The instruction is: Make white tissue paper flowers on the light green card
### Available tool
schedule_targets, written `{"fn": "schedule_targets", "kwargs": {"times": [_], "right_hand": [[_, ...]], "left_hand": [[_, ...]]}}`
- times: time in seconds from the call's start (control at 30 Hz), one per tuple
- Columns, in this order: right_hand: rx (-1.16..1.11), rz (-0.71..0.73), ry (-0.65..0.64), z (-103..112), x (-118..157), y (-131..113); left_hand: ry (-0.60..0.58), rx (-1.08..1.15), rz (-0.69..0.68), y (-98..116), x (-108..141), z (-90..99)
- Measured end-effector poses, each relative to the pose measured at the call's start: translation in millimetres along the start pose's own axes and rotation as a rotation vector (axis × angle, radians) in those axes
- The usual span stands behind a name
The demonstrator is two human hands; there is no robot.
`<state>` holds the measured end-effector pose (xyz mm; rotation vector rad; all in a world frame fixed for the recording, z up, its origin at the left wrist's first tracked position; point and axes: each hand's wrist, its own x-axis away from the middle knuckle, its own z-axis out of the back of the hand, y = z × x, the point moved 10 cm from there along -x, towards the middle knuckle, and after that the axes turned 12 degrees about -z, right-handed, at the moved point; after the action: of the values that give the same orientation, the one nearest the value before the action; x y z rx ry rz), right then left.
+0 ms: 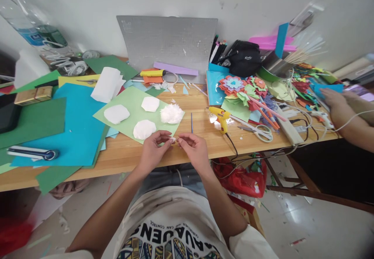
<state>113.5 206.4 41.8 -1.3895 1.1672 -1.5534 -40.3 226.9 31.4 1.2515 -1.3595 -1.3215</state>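
Note:
My left hand (157,148) and my right hand (193,146) meet over the front edge of the wooden table (122,159). Between their fingertips is a small white piece (173,139), pinched from both sides. Behind them lies a light green sheet (128,99) bearing several white rounded paper shapes (117,114) and a fluffy white paper ball (172,114). A thin blue stick (192,123) rests on the wood just behind my right hand.
Right of my hands are a yellow glue gun (220,118), scissors (261,133) and paper flowers (233,85). Blue paper (76,122) and a stapler (33,152) lie left. Another person's hand (334,97) reaches in at far right. A grey board (172,40) leans on the wall.

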Motion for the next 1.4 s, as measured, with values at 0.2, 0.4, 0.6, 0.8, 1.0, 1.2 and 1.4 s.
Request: {"fn": "schedule_targets", "kwargs": {"times": [0.2, 0.4, 0.6, 0.8, 1.0, 1.2, 1.4], "right_hand": [[0.185, 0.056, -0.025, -8, 0, -3], [0.135, 0.043, 0.015, -6, 1, -1], [0.039, 0.029, 0.016, -12, -4, 2], [0.094, 0.191, 0.262, 32, 9, -13], [0.499, 0.482, 1.021, 149, 43, -41], [0.722, 0.353, 0.802, 170, -22, -43], [0.789, 0.234, 0.704, 165, -51, -38]], "left_hand": [[-0.032, 0.005, 0.024, 3, 5, -1.1], [-0.015, 0.039, 0.081, -3, 9, 0.4], [-0.016, 0.077, 0.127, -6, 8, -1.0], [0.017, -0.165, -0.007, 12, -4, 19.1], [0.106, -0.368, -0.149, 37, -20, 55.6], [0.013, -0.447, -0.167, 31, -19, 45.3], [-0.074, -0.61, -0.193, 17, -6, 33.3]]}}
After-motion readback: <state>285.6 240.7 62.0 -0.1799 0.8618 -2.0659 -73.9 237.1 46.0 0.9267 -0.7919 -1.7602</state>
